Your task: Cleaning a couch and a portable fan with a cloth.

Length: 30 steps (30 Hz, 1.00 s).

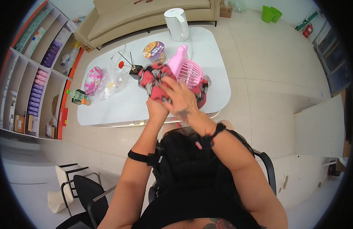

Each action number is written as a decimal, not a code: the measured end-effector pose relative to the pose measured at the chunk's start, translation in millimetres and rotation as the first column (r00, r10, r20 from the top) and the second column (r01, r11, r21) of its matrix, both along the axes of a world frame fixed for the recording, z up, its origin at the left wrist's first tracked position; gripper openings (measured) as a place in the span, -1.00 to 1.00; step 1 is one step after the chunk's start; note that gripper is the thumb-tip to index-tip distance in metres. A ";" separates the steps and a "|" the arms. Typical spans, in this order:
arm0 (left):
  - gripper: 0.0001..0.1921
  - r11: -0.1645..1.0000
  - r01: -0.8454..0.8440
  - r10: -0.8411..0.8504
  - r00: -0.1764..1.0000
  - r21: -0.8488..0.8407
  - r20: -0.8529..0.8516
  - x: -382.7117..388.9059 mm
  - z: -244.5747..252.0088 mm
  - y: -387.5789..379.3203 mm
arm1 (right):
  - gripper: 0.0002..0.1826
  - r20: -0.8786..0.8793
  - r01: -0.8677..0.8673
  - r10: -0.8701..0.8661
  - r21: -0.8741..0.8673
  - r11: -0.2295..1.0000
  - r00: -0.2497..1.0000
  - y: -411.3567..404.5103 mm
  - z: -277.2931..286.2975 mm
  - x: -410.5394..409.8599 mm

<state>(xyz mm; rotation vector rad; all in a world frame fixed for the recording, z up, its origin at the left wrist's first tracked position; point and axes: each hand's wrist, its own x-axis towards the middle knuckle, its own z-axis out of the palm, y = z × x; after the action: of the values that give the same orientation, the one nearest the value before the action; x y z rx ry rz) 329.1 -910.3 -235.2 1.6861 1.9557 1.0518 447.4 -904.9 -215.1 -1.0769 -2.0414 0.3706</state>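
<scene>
My left hand (157,108) holds a bundled cloth item (158,81) patterned in red, black and grey from below; its fingers are mostly hidden behind the fabric. Across the near side of this bundle lies my right hand (180,97), fingers spread and slightly blurred, the palm turned down. Just beyond the right hand is a pink plastic piece with a slotted grille (190,71), like a litter scoop, its rounded handle pointing away from me. More fabric of the same pattern (201,93) shows beneath and beside the pink piece, on the white table (122,110).
Behind the bundle stand an instant noodle tub (154,51), a black reed diffuser (135,71) and a white electric kettle (177,24). Leftward are clear plastic packaging (112,86), a pink-and-white round item (93,80) and a green-capped bottle (76,94). Shelves (47,68) line the left.
</scene>
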 end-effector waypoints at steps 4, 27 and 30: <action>-0.62 0.999 0.032 -0.030 0.999 0.038 -0.036 4.6 2.6 -0.7 | -0.47 0.039 0.020 -0.017 -0.084 0.996 0.999 2.4 10.9 10.5; 0.02 0.938 0.345 -0.345 0.936 -0.008 -0.075 18.6 19.4 -14.5 | -0.32 -0.298 -0.126 0.034 -0.296 0.947 0.954 41.7 28.6 46.3; -0.09 0.830 0.545 -0.511 0.828 -0.118 0.230 1.8 41.2 -6.7 | -0.40 -0.157 -0.065 0.023 -0.269 0.961 0.987 25.7 25.7 43.1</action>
<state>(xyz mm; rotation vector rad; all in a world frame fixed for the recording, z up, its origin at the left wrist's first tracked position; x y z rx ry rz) 330.9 -917.0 -194.0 1.7986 1.2935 0.7604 490.5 -879.1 -189.4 -1.1291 -1.9172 0.7544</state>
